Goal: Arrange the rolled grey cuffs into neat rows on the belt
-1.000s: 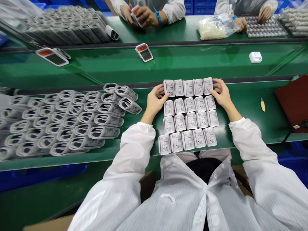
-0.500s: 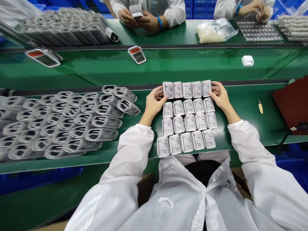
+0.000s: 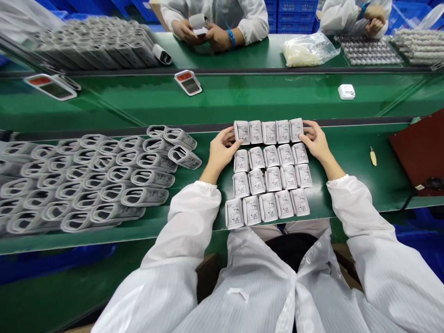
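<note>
Several rows of folded grey cuffs (image 3: 272, 179), each with a printed drawing on its upper face, lie on the green bench in front of me. At the left end of the farthest row is my left hand (image 3: 223, 147), its thumb on the near side and fingers curled behind the end cuff (image 3: 242, 132). My right hand (image 3: 315, 141) grips the opposite end cuff (image 3: 296, 130) likewise. Between both hands the row stands pressed together in a line. To the left, many looped grey cuffs (image 3: 104, 180) stand packed side by side, their open loops facing up.
Past the bench edge runs a green belt (image 3: 263, 97) carrying units with screens (image 3: 188, 83) and a white part (image 3: 346, 91). Co-workers' hands (image 3: 208, 34) are across it, near a plastic bag (image 3: 308, 50). At right lie a small yellow-handled tool (image 3: 373, 156) and a brown board (image 3: 421, 152).
The screen units and white part on the belt have shifted left. Both my hands stay on the ends of the far row. A co-worker's hands at upper right have moved slightly.
</note>
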{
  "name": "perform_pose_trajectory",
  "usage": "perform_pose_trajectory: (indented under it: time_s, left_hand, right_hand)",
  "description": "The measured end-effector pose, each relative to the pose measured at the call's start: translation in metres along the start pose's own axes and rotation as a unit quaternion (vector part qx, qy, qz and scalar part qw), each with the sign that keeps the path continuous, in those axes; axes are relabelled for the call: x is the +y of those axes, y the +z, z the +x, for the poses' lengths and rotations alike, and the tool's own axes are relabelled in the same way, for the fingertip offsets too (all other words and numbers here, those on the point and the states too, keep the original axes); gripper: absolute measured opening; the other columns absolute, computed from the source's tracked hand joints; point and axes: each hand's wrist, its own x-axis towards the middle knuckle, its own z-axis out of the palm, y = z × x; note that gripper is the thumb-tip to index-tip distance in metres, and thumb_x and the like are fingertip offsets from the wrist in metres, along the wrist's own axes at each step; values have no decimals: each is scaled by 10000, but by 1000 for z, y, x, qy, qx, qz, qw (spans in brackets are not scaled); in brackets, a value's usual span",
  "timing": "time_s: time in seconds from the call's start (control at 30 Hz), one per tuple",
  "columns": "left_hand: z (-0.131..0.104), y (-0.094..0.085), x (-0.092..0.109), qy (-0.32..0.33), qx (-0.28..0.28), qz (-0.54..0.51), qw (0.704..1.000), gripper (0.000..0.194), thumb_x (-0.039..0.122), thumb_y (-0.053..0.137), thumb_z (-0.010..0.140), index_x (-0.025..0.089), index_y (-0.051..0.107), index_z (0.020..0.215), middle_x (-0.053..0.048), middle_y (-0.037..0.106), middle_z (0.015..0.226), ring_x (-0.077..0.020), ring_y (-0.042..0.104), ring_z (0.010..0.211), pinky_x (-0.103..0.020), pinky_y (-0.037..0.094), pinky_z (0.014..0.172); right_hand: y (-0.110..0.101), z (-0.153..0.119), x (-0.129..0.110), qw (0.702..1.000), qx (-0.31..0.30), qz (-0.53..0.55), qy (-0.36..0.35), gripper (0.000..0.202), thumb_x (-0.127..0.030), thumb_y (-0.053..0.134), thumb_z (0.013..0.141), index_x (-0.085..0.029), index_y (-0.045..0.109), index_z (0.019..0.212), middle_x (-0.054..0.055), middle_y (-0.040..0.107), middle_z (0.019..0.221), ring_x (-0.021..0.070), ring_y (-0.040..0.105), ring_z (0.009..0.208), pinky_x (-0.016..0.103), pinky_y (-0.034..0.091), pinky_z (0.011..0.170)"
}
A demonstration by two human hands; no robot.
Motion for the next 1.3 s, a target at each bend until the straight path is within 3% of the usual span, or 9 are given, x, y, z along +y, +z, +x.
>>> perform_pose_trajectory:
  time_s: [0.17, 0.3, 0.43, 0.6, 0.73, 0.83, 0.9, 0.97, 1.3]
  left_hand:
    - [1, 0, -4, -2, 1, 3, 1000, 796, 586, 959, 814, 207, 707, 1467, -168, 851, 1327, -317, 861, 1149, -438, 725, 981]
    - [2, -1, -5, 10, -6, 9, 1000, 775, 546, 964, 804, 214, 685, 1447, -169, 842, 1334, -326, 850, 1179, -412, 719, 908]
    - [1, -1, -3, 23, 6, 19, 1000, 693, 482, 931, 834, 223, 664, 1418, -171, 815, 1368, -332, 807, 1292, -363, 689, 848]
    - [-7, -1, 10, 53, 47, 61, 996, 452, 398, 798, 928, 238, 684, 1335, -141, 778, 1396, -292, 750, 1351, -349, 656, 889]
    - [-16, -7, 24, 68, 78, 122, 987, 196, 351, 714, 962, 231, 693, 1115, -78, 779, 1136, -219, 745, 1038, -330, 592, 801]
    - [-25, -16, 33, 88, -30, 184, 978, 176, 400, 679, 987, 228, 694, 954, -50, 753, 938, -213, 674, 858, -377, 552, 794]
    - [-30, -21, 38, 104, -121, 207, 965, 271, 476, 659, 1020, 227, 712, 926, -67, 776, 940, -243, 684, 895, -423, 551, 858]
    - [-33, -23, 42, 110, -154, 208, 960, 357, 551, 637, 1052, 226, 711, 921, -86, 794, 985, -260, 704, 951, -447, 551, 913]
    - [-42, 0, 55, 118, -9, 104, 988, 534, 738, 478, 1125, 250, 637, 977, -36, 658, 918, -195, 608, 812, -371, 506, 751]
  right_hand:
    - [-1, 0, 8, 999, -2, -31, -9, 926, -1004, 735, 865, -360, 599, 1516, 112, 757, 1332, 295, 763, 947, 495, 718, 781]
    - [-2, -2, 7, 997, 3, -73, -5, 926, -989, 737, 876, -348, 575, 1524, 114, 729, 1442, 197, 676, 714, 405, 631, 643]
    - [0, -3, -4, 994, 10, -105, -14, 752, -824, 765, 950, -315, 595, 1478, 120, 728, 1491, 129, 527, 561, 394, 550, 595]
    - [-1, -11, -15, 987, 30, -150, -48, 530, -623, 741, 1009, -284, 638, 1403, 103, 730, 1397, 136, 519, 573, 388, 486, 573]
    - [-7, -23, -19, 983, 50, -159, -73, 368, -595, 757, 1008, -256, 626, 1066, 56, 669, 1068, 144, 502, 567, 387, 440, 565]
    - [-12, -30, -24, 981, 6, -176, -80, 386, -598, 776, 1005, -260, 602, 936, 2, 566, 837, 171, 497, 600, 396, 454, 619]
    - [-14, -32, -27, 978, -34, -187, -87, 392, -632, 766, 1015, -261, 653, 959, 4, 568, 809, 186, 509, 631, 406, 468, 656]
    - [-13, -32, -29, 977, -53, -188, -86, 439, -690, 739, 1026, -259, 681, 966, 21, 602, 842, 189, 515, 645, 405, 464, 653]
    - [8, -36, -27, 981, 52, -158, -97, 464, -686, 746, 1020, -253, 608, 927, 37, 598, 948, 150, 475, 641, 327, 410, 521]
